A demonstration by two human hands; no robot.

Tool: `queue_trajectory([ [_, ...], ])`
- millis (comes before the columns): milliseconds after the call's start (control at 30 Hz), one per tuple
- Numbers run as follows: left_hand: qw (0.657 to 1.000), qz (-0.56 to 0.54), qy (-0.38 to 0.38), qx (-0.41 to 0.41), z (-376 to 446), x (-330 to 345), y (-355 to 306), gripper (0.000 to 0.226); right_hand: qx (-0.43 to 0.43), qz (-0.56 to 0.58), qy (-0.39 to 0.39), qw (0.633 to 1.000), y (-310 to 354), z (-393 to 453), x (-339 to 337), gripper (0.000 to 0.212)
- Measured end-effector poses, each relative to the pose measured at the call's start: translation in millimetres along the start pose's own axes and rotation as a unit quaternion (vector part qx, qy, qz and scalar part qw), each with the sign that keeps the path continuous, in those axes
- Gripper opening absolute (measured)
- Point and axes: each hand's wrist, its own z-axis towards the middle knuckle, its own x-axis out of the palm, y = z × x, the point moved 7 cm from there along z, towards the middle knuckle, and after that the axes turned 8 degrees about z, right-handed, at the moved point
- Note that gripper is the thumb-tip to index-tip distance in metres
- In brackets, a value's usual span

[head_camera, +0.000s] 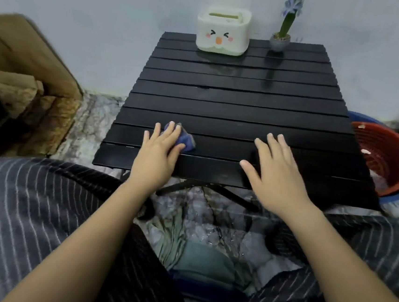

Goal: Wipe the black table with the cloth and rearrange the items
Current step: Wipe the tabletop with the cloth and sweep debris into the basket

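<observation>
A person sits in front of a small black table (234,110) made of long flat slats. Both bare arms reach out over the near edge.

The left hand (160,147) lies palm down on a small blue cloth (186,139). The fingers are spread flat over it, pressing it onto the table instead of closing around it. The cloth sits near the front left part of the table, and a bit of it pokes out from under the fingers on the right side.

The right hand (277,168) lies flat on the bare table, near the front right. Its fingers are open and spread, and it holds nothing. The two hands are well apart.

At the back of the table, next to the wall, stands a white tissue box (223,32) with a happy little face and an orange beak painted on it. Just to its right stands a small grey pot with a green plant (281,35) and a pale purple flower on top. The middle of the table shines a little.

On the floor to the right of the table is a red basket (388,154) sitting inside a blue tub. On the left are brown cardboard boxes (27,80). The person's legs wear dark trousers (41,208) with thin white stripes.
</observation>
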Motion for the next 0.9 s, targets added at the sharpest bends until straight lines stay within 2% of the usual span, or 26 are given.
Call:
queue_trajectory([
  [167,0.994,0.048,-0.035,-0.093,0.8,-24.6,65.2,0.049,-0.013,-0.005,0.019,1.000,18.2,14.4,17.5,0.063],
  [333,0.982,0.065,-0.068,-0.166,-2.4,-35.4,88.8,0.046,-0.009,-0.005,0.012,1.000,19.8,14.1,19.7,0.060],
  [467,0.982,0.083,-0.051,-0.162,-1.6,-33.9,87.5,0.045,-0.008,-0.004,0.010,1.000,19.2,13.9,20.8,0.060],
  [667,0.973,0.104,-0.006,-0.208,11.5,-46.1,90.7,0.045,0.000,-0.011,-0.023,1.000,21.6,25.5,12.4,0.053],
  [767,0.979,0.091,-0.032,-0.179,25.0,-50.4,69.2,0.055,0.000,0.002,-0.048,0.999,26.8,37.6,7.0,0.050],
  [900,0.997,0.012,-0.049,-0.066,52.0,-41.6,21.5,0.055,-0.005,0.029,-0.063,0.998,36.6,64.6,6.4,0.046],
])
